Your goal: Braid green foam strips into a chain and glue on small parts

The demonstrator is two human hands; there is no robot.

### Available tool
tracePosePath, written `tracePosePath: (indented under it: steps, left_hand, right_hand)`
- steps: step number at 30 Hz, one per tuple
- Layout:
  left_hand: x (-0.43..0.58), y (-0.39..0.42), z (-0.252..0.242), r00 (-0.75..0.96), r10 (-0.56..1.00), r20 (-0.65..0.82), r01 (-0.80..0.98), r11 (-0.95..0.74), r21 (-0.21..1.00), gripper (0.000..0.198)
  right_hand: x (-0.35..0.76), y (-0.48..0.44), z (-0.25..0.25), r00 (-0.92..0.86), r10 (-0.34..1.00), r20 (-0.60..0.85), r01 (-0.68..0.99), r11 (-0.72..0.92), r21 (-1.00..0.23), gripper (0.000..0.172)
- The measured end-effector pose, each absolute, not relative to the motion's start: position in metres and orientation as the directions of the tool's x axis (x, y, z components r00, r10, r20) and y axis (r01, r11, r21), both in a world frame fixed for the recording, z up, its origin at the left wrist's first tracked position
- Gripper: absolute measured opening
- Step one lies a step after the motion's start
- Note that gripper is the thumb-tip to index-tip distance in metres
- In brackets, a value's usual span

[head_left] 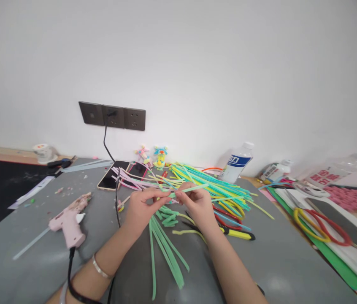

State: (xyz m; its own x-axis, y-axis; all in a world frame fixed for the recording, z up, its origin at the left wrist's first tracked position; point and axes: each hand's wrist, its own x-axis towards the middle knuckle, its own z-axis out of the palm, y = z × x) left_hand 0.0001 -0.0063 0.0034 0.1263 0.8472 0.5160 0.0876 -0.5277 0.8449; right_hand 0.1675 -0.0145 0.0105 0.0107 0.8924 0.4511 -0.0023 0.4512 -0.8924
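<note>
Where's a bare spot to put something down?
Grey table shows bare between the yellow knife and green sheet; also below the glue stick, left of the glue gun's cord. Crowded: beyond the left hand and right hand, where fuzzy stems pile up.

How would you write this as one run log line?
right hand: pinching light-green stem | left hand: fingertips close by, grip unclear | table: short green pieces, long green stems, pink glue gun

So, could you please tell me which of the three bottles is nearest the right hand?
The blue-labelled bottle, standing beyond the right hand; the middle bottle and the far-right bottle both sit farther to the right.
</note>
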Motion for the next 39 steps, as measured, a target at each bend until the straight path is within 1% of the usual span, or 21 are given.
tracePosePath:
  steps: [5, 9, 12, 16, 18, 21, 25, 30, 35, 39]
  left_hand:
    - [0.000, -0.006, 0.003, 0.118, 0.851, 0.511, 0.096, -0.522, 0.848, 0.004]
    - [0.000, -0.004, 0.000, 0.169, 0.866, 0.471, 0.121, -0.493, 0.862, 0.005]
    - [0.001, -0.002, -0.002, 0.263, 0.893, 0.366, 0.069, -0.396, 0.916, 0.011]
    - [0.001, -0.002, 0.000, 0.409, 0.886, 0.218, -0.048, -0.218, 0.975, 0.024]
    - [0.001, -0.002, 0.002, 0.473, 0.867, 0.158, -0.065, -0.145, 0.987, 0.024]
    - [0.002, -0.002, 0.004, 0.528, 0.843, 0.099, -0.076, -0.069, 0.995, 0.022]
    - [0.003, -0.002, 0.004, 0.535, 0.841, 0.082, -0.091, -0.039, 0.995, 0.024]
    - [0.002, -0.002, 0.003, 0.517, 0.853, 0.074, -0.122, -0.012, 0.993, 0.030]
    - [0.002, -0.002, 0.003, 0.538, 0.841, 0.056, -0.132, 0.019, 0.991, 0.028]
    - [0.002, -0.002, -0.001, 0.574, 0.819, -0.004, -0.208, 0.150, 0.967, 0.031]
  right_hand:
    - [0.165, -0.017, 0.010, -0.004, 0.925, 0.380, -0.011, 0.380, -0.925, 0.031]
    - [0.163, -0.016, 0.008, 0.009, 0.939, 0.343, -0.031, 0.344, -0.939, 0.033]
    - [0.165, -0.015, 0.010, -0.010, 0.952, 0.305, -0.053, 0.304, -0.951, 0.032]
    - [0.169, -0.015, 0.016, -0.130, 0.963, 0.237, -0.061, 0.231, -0.971, 0.034]
    - [0.170, -0.016, 0.017, -0.181, 0.963, 0.202, -0.049, 0.196, -0.979, 0.035]
    - [0.172, -0.016, 0.016, -0.200, 0.963, 0.179, -0.033, 0.176, -0.984, 0.037]
    - [0.172, -0.016, 0.014, -0.203, 0.963, 0.178, -0.030, 0.176, -0.984, 0.037]
    - [0.171, -0.017, 0.017, -0.253, 0.951, 0.178, -0.040, 0.173, -0.984, 0.037]
    - [0.173, -0.017, 0.016, -0.287, 0.945, 0.157, -0.057, 0.147, -0.988, 0.033]
    - [0.174, -0.017, 0.014, -0.303, 0.940, 0.155, -0.073, 0.139, -0.988, 0.033]
